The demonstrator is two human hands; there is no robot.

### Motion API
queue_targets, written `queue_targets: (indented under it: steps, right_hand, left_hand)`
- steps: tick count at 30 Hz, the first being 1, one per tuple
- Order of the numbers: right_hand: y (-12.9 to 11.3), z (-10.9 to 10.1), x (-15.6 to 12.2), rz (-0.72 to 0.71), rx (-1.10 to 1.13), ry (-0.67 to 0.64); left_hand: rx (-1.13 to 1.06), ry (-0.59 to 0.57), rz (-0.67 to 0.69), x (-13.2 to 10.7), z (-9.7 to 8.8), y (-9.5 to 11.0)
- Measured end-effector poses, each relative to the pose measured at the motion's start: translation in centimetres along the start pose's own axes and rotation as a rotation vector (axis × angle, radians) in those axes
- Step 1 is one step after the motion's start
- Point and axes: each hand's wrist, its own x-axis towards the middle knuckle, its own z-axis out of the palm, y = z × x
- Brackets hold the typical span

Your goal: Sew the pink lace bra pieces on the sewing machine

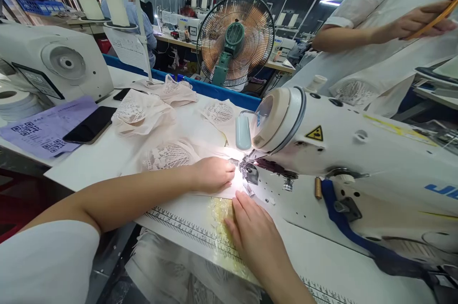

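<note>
My left hand [213,173] rests curled on a pale pink lace garment [168,155], fingertips pinching the fabric right at the presser foot [248,173] of a white sewing machine [343,161]. My right hand [255,233] lies flat with fingers stretched toward the needle, pressing on the table over a patch of yellowed tape beside a printed ruler [186,228]. A bright lamp lights the fabric under the needle.
More lace pieces [143,110] lie behind. A black phone [90,125] and purple QR sheet [43,132] lie left, beside another machine [60,63]. A fan [235,39] stands behind the table. A person in white [379,32] stands at right holding a pencil.
</note>
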Motion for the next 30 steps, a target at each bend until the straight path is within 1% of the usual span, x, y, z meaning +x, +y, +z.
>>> queue_targets:
  steps: [5, 12, 22, 30]
  right_hand:
    - [0.3, 0.0, 0.4, 0.039, -0.027, -0.022]
    - [0.5, 0.1, 0.7, 0.071, -0.040, -0.007]
    - [0.5, 0.4, 0.5, 0.078, -0.031, 0.007]
    - [0.3, 0.1, 0.5, 0.075, -0.030, 0.041]
  left_hand:
    - [0.007, -0.001, -0.042, 0.7, 0.3, 0.1]
    - [0.004, 0.036, -0.041, 1.4, 0.8, -0.3]
    - [0.044, 0.010, -0.028, 1.5, 0.2, -0.2]
    - [0.004, 0.036, -0.015, 1.2, 0.7, -0.3]
